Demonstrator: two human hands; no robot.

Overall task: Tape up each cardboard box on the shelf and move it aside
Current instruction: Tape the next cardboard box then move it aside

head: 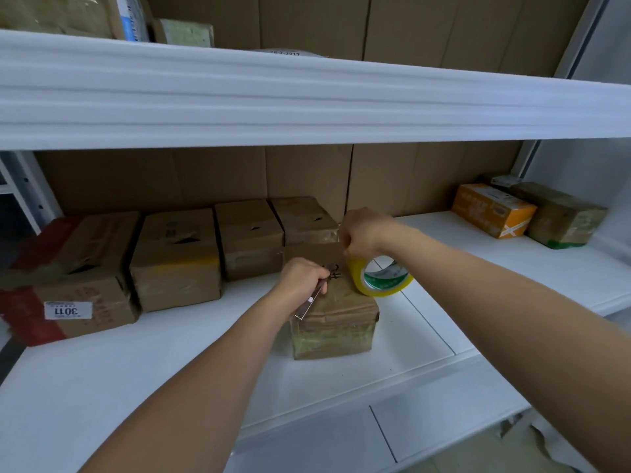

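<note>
A small cardboard box (336,324) stands on the white shelf (136,363), pulled forward of a row of boxes. My left hand (304,276) rests on the box's top and grips a thin metal blade-like tool (309,303). My right hand (362,232) is fisted above the box's far right corner and pinches the tape. The yellow tape roll (379,276) with a green-and-white core hangs just under that hand, against the box's right edge. Behind stands a row of several cardboard boxes, the nearest being (304,220).
The row continues left with boxes (251,237), (176,259) and a red-taped one labelled 3011 (73,278). An orange box (491,209) and a brown box (563,221) stand at the right. A white upper shelf edge (307,100) overhangs.
</note>
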